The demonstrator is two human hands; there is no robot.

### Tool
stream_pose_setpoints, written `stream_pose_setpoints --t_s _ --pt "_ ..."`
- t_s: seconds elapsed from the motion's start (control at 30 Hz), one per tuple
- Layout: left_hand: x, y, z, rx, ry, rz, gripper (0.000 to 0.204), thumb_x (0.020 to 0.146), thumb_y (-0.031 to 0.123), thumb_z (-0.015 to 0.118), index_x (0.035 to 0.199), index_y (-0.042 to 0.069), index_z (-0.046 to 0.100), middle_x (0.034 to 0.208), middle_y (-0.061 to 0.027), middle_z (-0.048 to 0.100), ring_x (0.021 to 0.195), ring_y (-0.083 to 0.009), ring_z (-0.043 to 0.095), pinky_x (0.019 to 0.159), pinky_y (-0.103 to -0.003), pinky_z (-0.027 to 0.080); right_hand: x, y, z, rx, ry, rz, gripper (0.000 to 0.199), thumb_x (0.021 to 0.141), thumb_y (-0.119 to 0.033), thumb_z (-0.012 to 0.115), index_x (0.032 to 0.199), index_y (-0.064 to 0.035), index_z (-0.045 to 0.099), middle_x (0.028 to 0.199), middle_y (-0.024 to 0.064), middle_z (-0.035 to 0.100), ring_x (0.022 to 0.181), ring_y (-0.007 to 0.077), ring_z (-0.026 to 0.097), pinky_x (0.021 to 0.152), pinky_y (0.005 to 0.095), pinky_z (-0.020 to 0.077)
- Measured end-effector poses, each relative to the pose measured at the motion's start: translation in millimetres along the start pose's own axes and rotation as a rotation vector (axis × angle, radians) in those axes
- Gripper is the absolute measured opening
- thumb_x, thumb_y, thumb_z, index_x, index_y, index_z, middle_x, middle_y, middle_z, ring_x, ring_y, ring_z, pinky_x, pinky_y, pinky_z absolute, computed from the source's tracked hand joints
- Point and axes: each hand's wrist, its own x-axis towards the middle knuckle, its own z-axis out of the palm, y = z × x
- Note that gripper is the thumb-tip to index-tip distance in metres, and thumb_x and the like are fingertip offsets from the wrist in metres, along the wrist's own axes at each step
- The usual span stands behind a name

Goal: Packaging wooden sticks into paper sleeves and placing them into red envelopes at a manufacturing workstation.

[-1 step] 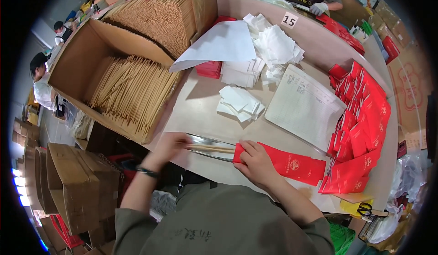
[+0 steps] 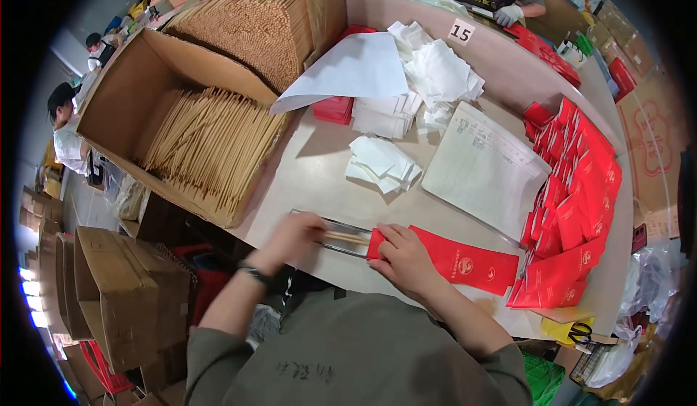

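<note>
My left hand point(image 2: 294, 237), slightly blurred, is closed around the left ends of wooden chopsticks point(image 2: 345, 238). Their right ends meet the mouth of a red paper sleeve point(image 2: 468, 264), which lies on the table. With fingers pressed together, my right hand point(image 2: 404, 258) grips that sleeve near its mouth and covers part of it. A shiny, silver-edged strip point(image 2: 348, 225) lies around the chopsticks; its kind I cannot make out. How far the chopsticks reach inside the sleeve is hidden.
At left stands a cardboard box point(image 2: 116, 119) of loose chopsticks. White paper packets point(image 2: 379, 160) and a paper pad point(image 2: 483, 173) lie mid-table. Filled-looking red sleeves point(image 2: 577, 181) are heaped at right. Scissors point(image 2: 580, 333) rest by the near right edge. Across the partition works a person with a gloved hand point(image 2: 507, 14).
My left hand has moved right, closer to my right hand, and a shorter length of chopsticks shows between them. My right hand and the sleeve have hardly moved.
</note>
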Motion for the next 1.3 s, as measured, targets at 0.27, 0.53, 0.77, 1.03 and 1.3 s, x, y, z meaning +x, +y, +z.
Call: stream_pose_setpoints --t_s 0.27,0.53,0.77,1.03,1.3 --pt "19 31 43 0.358 0.407 0.102 0.029 0.077 0.011 0.077 0.101 0.002 0.064 0.098 -0.0142 0.062 0.084 -0.0320 0.063 0.073 -0.039 0.052 -1 -11 0 -0.135 0.051 0.113 0.037 0.079 -0.026 0.077 0.098 0.0016 0.060 0.132 0.0230 0.055 0.123 0.0401 0.050 0.103 0.0473 0.0425" --pt "-4 56 72 0.330 0.240 0.401 0.091 0.074 0.025 0.082 0.144 -0.001 0.030 0.139 -0.0308 0.035 0.125 -0.0478 0.043 0.105 -0.050 0.040 -7 -6 5 -0.098 0.174 0.031 0.037 0.071 -0.015 0.075 0.103 -0.0027 0.062 0.120 0.0207 0.058 0.107 0.0393 0.057 0.092 0.0466 0.0477" --pt "13 43 4 0.743 0.184 0.378 0.051 0.055 0.026 0.088 0.092 0.010 0.057 0.083 -0.0078 0.059 0.078 -0.0303 0.061 0.068 -0.041 0.049 17 -18 -74 0.034 0.083 0.103 0.017 0.076 -0.019 0.068 0.075 -0.0056 0.057 0.078 0.0136 0.058 0.076 0.0299 0.061 0.066 0.0436 0.0497" --pt "13 25 62 -0.348 -0.439 -0.067 0.052 0.079 0.004 0.068 0.128 0.007 0.050 0.110 -0.0012 0.056 0.090 -0.0088 0.056 0.083 -0.026 0.048 -76 52 -112 -0.242 -0.146 0.151 0.054 0.072 -0.044 0.083 0.101 -0.0024 0.064 0.138 0.0246 0.050 0.134 0.0432 0.042 0.111 0.0514 0.0358" --pt "13 53 69 0.027 -0.244 -0.104 0.051 0.075 0.015 0.075 0.119 0.001 0.053 0.109 -0.0129 0.063 0.091 -0.0204 0.063 0.079 -0.034 0.051 -34 0 -44 -0.396 0.018 0.158 0.037 0.088 -0.044 0.062 0.087 -0.0069 0.067 0.100 0.0172 0.066 0.103 0.0340 0.060 0.083 0.0441 0.0499"
